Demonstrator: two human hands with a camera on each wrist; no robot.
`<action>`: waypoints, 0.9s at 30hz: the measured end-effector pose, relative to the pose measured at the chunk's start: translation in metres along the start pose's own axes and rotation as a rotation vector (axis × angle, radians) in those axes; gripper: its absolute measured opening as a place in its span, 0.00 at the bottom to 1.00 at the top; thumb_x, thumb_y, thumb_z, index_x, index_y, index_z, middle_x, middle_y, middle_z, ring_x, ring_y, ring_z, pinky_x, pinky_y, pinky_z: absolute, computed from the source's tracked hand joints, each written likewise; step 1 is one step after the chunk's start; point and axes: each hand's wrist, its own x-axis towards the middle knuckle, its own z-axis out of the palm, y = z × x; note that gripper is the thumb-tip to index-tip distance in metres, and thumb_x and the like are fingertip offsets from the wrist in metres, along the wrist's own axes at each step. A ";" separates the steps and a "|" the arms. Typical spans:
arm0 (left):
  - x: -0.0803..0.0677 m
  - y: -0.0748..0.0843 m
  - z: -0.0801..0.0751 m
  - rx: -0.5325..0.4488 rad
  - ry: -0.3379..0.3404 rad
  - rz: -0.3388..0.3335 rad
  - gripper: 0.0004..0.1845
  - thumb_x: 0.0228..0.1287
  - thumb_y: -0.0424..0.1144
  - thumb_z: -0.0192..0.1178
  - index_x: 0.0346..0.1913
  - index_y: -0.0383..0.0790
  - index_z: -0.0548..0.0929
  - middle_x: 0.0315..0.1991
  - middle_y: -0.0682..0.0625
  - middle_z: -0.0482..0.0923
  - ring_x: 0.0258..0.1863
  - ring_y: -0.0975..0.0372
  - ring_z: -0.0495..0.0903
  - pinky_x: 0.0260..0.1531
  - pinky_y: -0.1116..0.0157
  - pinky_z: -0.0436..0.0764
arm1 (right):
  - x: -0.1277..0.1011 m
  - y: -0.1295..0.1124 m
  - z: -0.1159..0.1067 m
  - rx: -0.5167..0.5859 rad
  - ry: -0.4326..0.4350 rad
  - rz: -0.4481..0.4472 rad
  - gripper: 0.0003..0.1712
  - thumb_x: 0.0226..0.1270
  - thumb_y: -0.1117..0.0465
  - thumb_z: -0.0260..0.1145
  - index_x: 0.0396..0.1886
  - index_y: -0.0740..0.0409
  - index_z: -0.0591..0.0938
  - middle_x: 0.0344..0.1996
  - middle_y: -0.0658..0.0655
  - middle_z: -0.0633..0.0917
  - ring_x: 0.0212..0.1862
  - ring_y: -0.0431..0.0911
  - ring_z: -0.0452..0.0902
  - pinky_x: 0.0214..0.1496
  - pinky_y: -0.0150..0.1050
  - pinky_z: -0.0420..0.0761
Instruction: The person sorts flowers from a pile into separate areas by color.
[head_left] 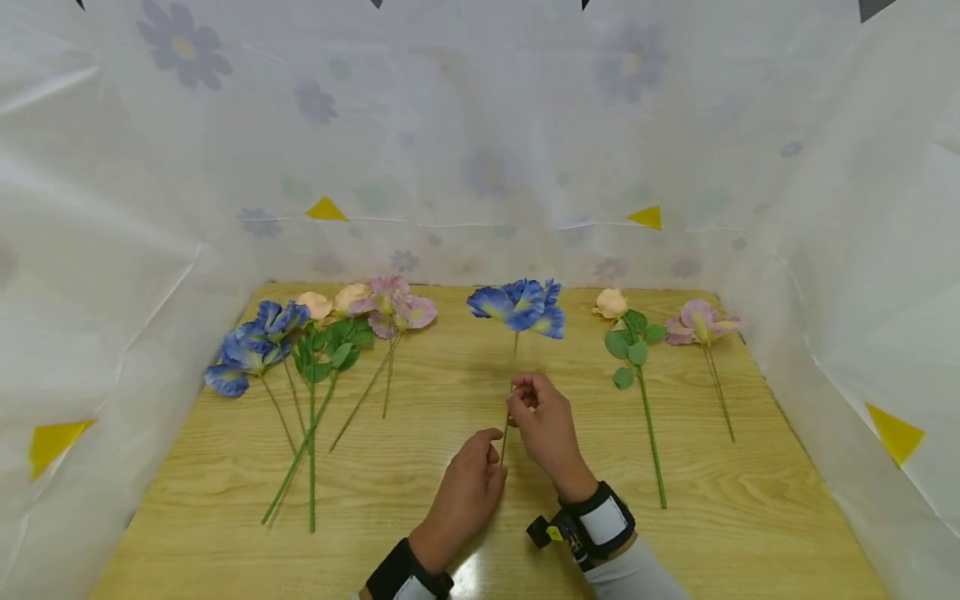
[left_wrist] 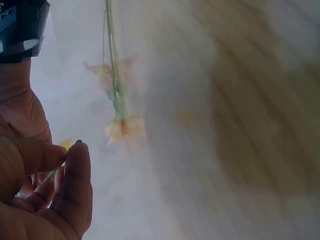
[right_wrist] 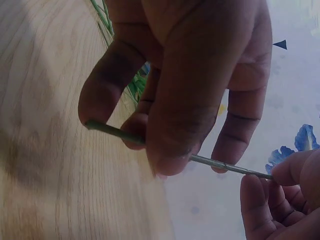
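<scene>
A blue artificial flower (head_left: 519,305) stands nearly upright over the middle of the table in the head view, its bloom at the top. My right hand (head_left: 546,423) pinches the thin green stem (right_wrist: 220,165) partway down, between thumb and fingertips. Lower on that stem, my left hand (head_left: 467,493) grips close to the cut end. In the right wrist view the left hand (right_wrist: 195,75) looms large across the stem, with the right hand (right_wrist: 295,200) nearer the bloom. The stem's tip pokes out between the left hand's (left_wrist: 47,195) thumb and finger in the left wrist view.
On the wooden table (head_left: 420,500), blue flowers (head_left: 251,346), peach roses (head_left: 313,306) and pink flowers (head_left: 397,304) lie at the left. A peach rose (head_left: 611,303) and a pink flower (head_left: 701,322) lie at the right. White plastic sheeting (head_left: 480,125) walls the sides and back.
</scene>
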 end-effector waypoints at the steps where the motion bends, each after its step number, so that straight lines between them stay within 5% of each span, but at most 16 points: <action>1: -0.001 -0.001 -0.001 -0.003 -0.013 -0.004 0.25 0.59 0.27 0.67 0.60 0.31 0.74 0.35 0.52 0.72 0.31 0.65 0.74 0.31 0.66 0.76 | 0.003 0.002 -0.004 -0.037 0.002 -0.005 0.10 0.72 0.66 0.60 0.50 0.59 0.80 0.33 0.56 0.80 0.30 0.48 0.78 0.32 0.50 0.83; 9: -0.013 -0.031 -0.028 -0.022 -0.003 -0.134 0.30 0.63 0.32 0.66 0.67 0.30 0.70 0.40 0.47 0.75 0.38 0.56 0.79 0.36 0.61 0.79 | 0.056 0.030 -0.046 -0.444 0.038 -0.074 0.11 0.70 0.69 0.57 0.48 0.66 0.80 0.26 0.57 0.80 0.17 0.44 0.65 0.20 0.37 0.64; 15: -0.020 -0.051 -0.054 -0.005 0.063 -0.210 0.28 0.64 0.32 0.65 0.65 0.29 0.72 0.41 0.46 0.76 0.39 0.55 0.78 0.37 0.58 0.78 | 0.095 0.051 -0.066 -0.512 -0.050 0.054 0.16 0.68 0.70 0.55 0.52 0.72 0.78 0.33 0.64 0.81 0.23 0.48 0.70 0.30 0.43 0.70; 19: -0.021 -0.060 -0.072 0.061 0.085 -0.221 0.27 0.64 0.32 0.65 0.65 0.27 0.71 0.41 0.43 0.75 0.40 0.52 0.78 0.39 0.54 0.78 | 0.105 0.062 -0.071 -0.561 -0.103 0.135 0.08 0.67 0.70 0.56 0.42 0.69 0.78 0.30 0.62 0.79 0.26 0.49 0.71 0.33 0.45 0.71; 21: -0.020 -0.065 -0.084 0.110 0.097 -0.223 0.26 0.65 0.32 0.64 0.64 0.27 0.72 0.43 0.41 0.75 0.42 0.50 0.78 0.39 0.52 0.79 | 0.108 0.068 -0.072 -0.587 -0.124 0.158 0.04 0.66 0.71 0.55 0.31 0.64 0.75 0.22 0.58 0.74 0.22 0.48 0.66 0.29 0.43 0.67; 23: -0.015 -0.069 -0.097 0.162 0.110 -0.226 0.25 0.65 0.32 0.64 0.63 0.27 0.73 0.45 0.38 0.75 0.42 0.47 0.79 0.38 0.51 0.79 | 0.110 0.075 -0.072 -0.605 -0.142 0.168 0.12 0.66 0.72 0.53 0.22 0.58 0.68 0.15 0.53 0.65 0.18 0.46 0.58 0.24 0.41 0.61; 27: 0.000 -0.079 -0.117 0.272 0.110 -0.259 0.24 0.67 0.36 0.64 0.61 0.26 0.75 0.49 0.31 0.74 0.39 0.44 0.80 0.34 0.48 0.79 | 0.112 0.085 -0.073 -0.616 -0.154 0.171 0.20 0.64 0.73 0.53 0.17 0.52 0.59 0.13 0.49 0.53 0.16 0.43 0.47 0.22 0.39 0.54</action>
